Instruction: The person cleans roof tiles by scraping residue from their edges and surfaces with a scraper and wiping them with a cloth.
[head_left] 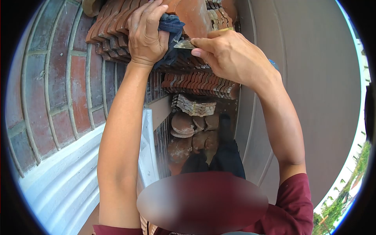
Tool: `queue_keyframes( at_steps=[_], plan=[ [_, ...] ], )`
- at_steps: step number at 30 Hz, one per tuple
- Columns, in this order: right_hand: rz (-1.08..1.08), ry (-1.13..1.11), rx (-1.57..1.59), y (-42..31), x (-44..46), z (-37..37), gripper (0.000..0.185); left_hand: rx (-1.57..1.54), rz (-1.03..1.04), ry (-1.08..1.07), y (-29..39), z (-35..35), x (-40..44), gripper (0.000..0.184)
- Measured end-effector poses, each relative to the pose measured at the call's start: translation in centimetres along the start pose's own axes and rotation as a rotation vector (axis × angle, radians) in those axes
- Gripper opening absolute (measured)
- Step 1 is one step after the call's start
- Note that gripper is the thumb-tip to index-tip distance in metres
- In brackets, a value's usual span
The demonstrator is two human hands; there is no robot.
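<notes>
Stacked clay roof tiles (113,27) stand at the top of the view. My left hand (147,33) lies over them, with a dark blue cloth (171,25) bunched beside and under its palm. My right hand (231,53) pinches a small flat metal blade (184,44) between thumb and fingers, its tip pointing left at the cloth. The blade's far end and the curled fingers are partly hidden. Just above the blade shows the smooth face of an orange tile (192,17).
A brick wall (78,78) runs along the left, above a white ridged panel (74,176). More tile rows (199,84) and curved tiles (182,123) sit lower in the middle. A grey-brown surface (313,98) fills the right side.
</notes>
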State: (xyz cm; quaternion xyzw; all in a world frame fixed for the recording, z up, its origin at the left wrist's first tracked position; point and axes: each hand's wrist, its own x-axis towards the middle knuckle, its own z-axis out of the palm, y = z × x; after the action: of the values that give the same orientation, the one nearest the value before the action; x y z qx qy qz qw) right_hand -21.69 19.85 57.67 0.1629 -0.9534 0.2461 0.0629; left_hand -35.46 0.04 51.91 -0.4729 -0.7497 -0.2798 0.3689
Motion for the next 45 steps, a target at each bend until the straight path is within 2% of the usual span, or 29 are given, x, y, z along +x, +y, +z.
queue_keyframes(
  at_steps=[3,6,9,11,13,14,15,17,19,21,23,25,27,30,31,33,36,39,45],
  plan=[
    [0.068,0.162,0.127,-0.8,-3.3,-0.4,0.025,0.006,0.039,0.008,-0.2,0.1,-0.3,0.044],
    [0.220,0.170,0.297,-2.7,-9.0,1.0,0.027,0.010,0.022,0.011,-0.4,0.1,-0.4,0.041],
    [0.391,0.042,0.506,-5.5,-16.2,3.9,0.028,0.036,-0.004,0.054,0.1,0.2,-0.2,0.040],
    [0.463,0.002,0.592,-7.0,-21.7,6.1,0.028,0.214,-0.057,0.120,1.8,-0.4,-0.1,0.033],
    [0.693,-0.154,0.675,-7.8,-26.5,7.0,0.031,0.297,-0.168,0.135,4.4,-1.2,-1.6,0.030],
    [0.812,-0.203,0.709,-8.1,-28.2,7.2,0.033,0.148,-0.245,0.208,5.4,-1.4,-2.6,0.028],
    [0.841,-0.209,0.677,-8.2,-30.2,7.7,0.033,0.085,-0.384,0.335,7.0,-1.2,-3.8,0.025],
    [0.889,-0.211,0.614,-7.6,-33.1,8.5,0.034,-0.005,-0.796,0.497,10.3,-0.1,-6.4,0.021],
    [0.969,-0.243,0.592,-6.8,-34.0,8.0,0.035,-0.265,-0.983,0.620,12.7,1.3,-6.6,0.022],
    [1.016,-0.239,0.562,-6.0,-34.6,7.6,0.035,-0.212,-0.913,0.570,13.1,2.9,-5.6,0.028],
    [1.010,-0.239,0.514,-4.9,-34.9,7.6,0.036,0.026,-0.821,0.421,13.2,3.2,-3.3,0.029],
    [1.018,-0.234,0.497,-4.4,-34.8,7.2,0.036,0.040,-0.828,0.375,13.5,3.8,-2.3,0.031],
    [1.036,-0.229,0.515,-4.4,-34.3,6.7,0.037,0.109,-0.915,0.240,14.5,3.0,-2.1,0.031],
    [0.999,-0.216,0.532,-4.2,-34.5,6.7,0.038,0.160,-0.929,0.308,13.4,2.5,-2.3,0.031],
    [1.002,-0.225,0.534,-4.1,-34.8,6.8,0.038,0.160,-1.024,0.368,12.9,2.7,-2.0,0.029],
    [1.008,-0.245,0.533,-3.8,-35.3,7.1,0.038,0.059,-1.061,0.426,12.8,3.3,-1.7,0.029],
    [1.024,-0.265,0.525,-3.7,-35.6,6.8,0.039,0.090,-0.877,0.393,13.3,3.5,-1.9,0.027],
    [1.048,-0.272,0.538,-3.7,-35.9,6.7,0.040,0.120,-0.839,0.237,14.1,2.5,-2.3,0.026],
    [1.055,-0.331,0.525,-4.1,-35.1,6.2,0.041,0.171,-0.977,-0.035,14.8,0.8,-0.2,0.036]
  ],
)
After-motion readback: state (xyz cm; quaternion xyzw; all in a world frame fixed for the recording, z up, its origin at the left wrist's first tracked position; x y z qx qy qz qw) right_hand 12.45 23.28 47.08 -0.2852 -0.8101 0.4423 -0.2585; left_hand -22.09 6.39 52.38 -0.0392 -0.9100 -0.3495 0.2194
